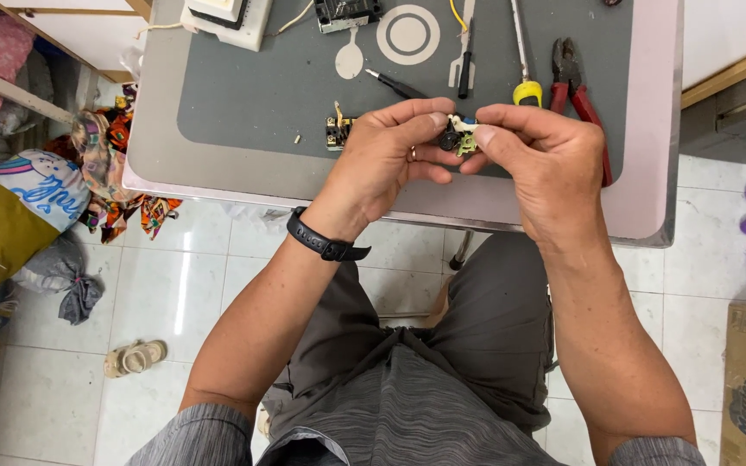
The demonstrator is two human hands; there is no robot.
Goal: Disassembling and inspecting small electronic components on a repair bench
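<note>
2 hands on 1 tiny part: my left hand (390, 160) and right hand (539, 155) both pinch a small electronic component (459, 136) between thumb and fingertips, held in the air just above the near edge of the surface (243, 173). Each grip is pressed together on the part, left on its black round end, right on the greenish-white end. It looks very light, rigid, and probably fragile, with small plastic and metal bits, maybe thin leads; I'd judge it easy to bend or drop. Best hold is on the solid body sides, not on any thin legs. Exact shape too small to tell.

Black wristband (325, 242) on my left wrist. On the grey mat (252, 95) just beyond my left hand lies another small board piece (338, 131). Near my right hand: red-handled pliers (578, 95), a yellow-tipped tool (524, 82), black tweezers (397, 85). Tiled floor (192, 285) below, a sandal (134, 357) on it.
</note>
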